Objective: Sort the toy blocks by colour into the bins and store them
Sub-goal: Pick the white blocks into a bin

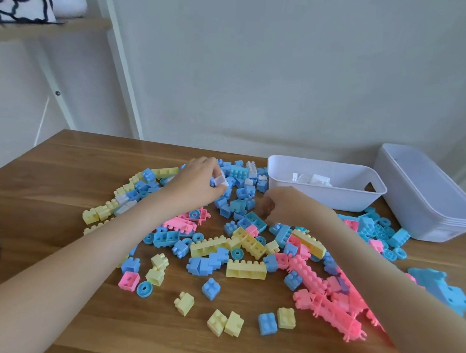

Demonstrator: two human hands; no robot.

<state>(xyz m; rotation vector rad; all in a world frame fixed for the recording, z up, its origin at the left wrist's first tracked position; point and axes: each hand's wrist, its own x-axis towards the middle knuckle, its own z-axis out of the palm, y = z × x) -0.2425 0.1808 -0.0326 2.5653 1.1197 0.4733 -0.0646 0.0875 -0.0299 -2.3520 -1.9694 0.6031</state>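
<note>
A white block [220,181] sits pinched in my left hand [198,183] mid-frame, over the scattered blocks [244,269] on the table [61,164], left of the white bin [321,200], while whether my blurred right hand [289,205] grips anything I cannot tell.

Soft, even daylight, wide-angle view

A pale sheen lies on the far left of the brown wooden table [76,151], and faint soft shadows sit under both forearms. The right hand [279,204] is smeared by motion blur, while the small white plastic block [220,181] pinched by the left hand [198,182] is crisp. The pink studded plastic blocks [335,313] near the lower right edge look soft and stretched
</note>
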